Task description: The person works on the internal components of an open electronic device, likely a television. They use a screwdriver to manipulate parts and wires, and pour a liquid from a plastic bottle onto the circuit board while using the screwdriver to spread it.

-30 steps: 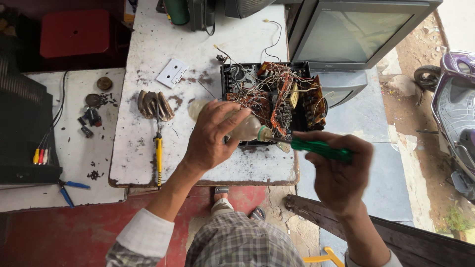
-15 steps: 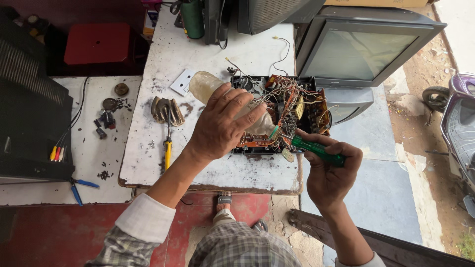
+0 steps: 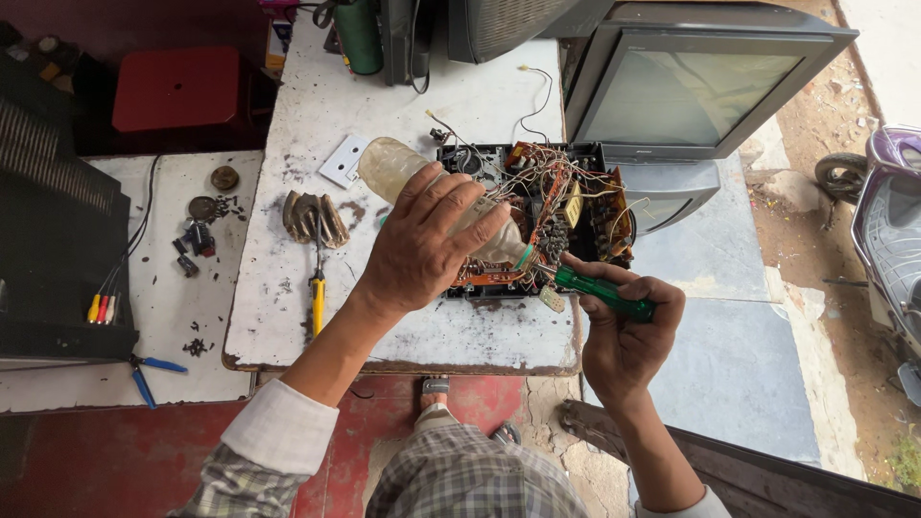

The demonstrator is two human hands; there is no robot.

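My left hand [image 3: 422,240] grips a cloudy plastic bottle [image 3: 395,168], tipped with its neck down toward a brush with a green handle [image 3: 600,291]. My right hand [image 3: 628,336] holds that brush by the handle, its bristle end at the bottle's mouth. Just behind them lies an open circuit board [image 3: 556,206] full of orange parts and tangled wires, on a stained white table [image 3: 326,317].
A grey television [image 3: 705,91] stands behind the board on the right. On the table lie a yellow-handled tool [image 3: 317,297], a white switch plate [image 3: 342,160] and a green can [image 3: 358,36]. At left are blue pliers [image 3: 144,374], small parts and a black casing [image 3: 48,249]. A scooter [image 3: 887,221] stands far right.
My left hand has lifted the bottle off the table and tilted it further, neck down to the brush. The view has shifted closer over the board.
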